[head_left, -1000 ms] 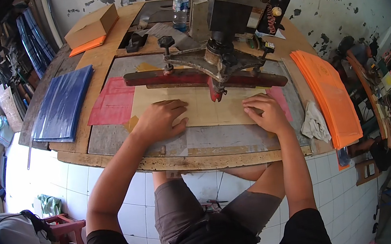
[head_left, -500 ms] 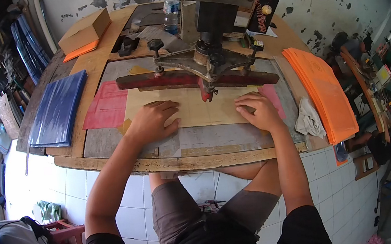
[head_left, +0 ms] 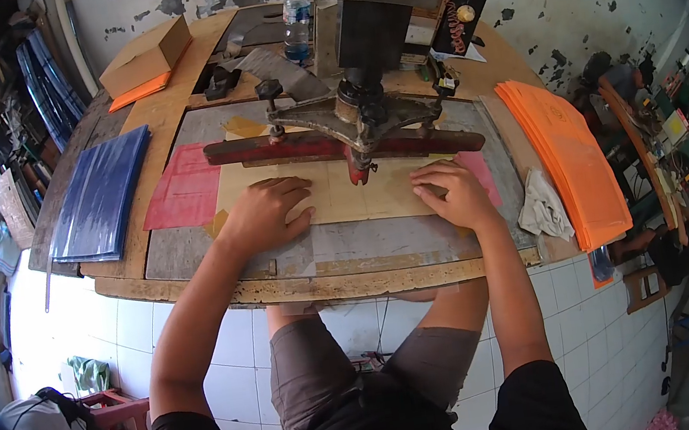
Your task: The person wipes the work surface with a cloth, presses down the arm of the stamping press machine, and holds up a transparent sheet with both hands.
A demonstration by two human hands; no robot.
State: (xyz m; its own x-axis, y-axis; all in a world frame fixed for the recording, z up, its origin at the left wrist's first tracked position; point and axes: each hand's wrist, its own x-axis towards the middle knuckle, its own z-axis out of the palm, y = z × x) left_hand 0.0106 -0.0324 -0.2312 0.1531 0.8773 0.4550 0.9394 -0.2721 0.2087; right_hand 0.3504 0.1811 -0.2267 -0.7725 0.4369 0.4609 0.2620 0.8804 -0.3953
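Observation:
My left hand [head_left: 269, 214] lies palm down on the left part of a pale beige sheet or board [head_left: 347, 197], its fingers stretched and thumb apart. On the sheet's right end rests my right hand [head_left: 452, 194], fingers together, thumb apart from them, gripping nothing visible. Just beyond both hands, the red and dark bar [head_left: 292, 147] of a press [head_left: 362, 117] spans the sheet. A red sheet [head_left: 178, 189] shows left of the beige one, and a pink piece [head_left: 479, 175] peeks out by my right wrist. A grey plate [head_left: 365, 240] lies beneath them.
Blue plastic covers [head_left: 102, 195] are stacked at the left, orange folders [head_left: 568, 159] at the right beside a white cloth [head_left: 543, 206]. A cardboard box [head_left: 147, 54] and a water bottle [head_left: 297, 23] stand at the back. Another person [head_left: 679, 245] is at far right.
The press bar sits slightly lower, closer to the beige sheet. My right leg has shifted inward. Both hands stay in nearly the same place.

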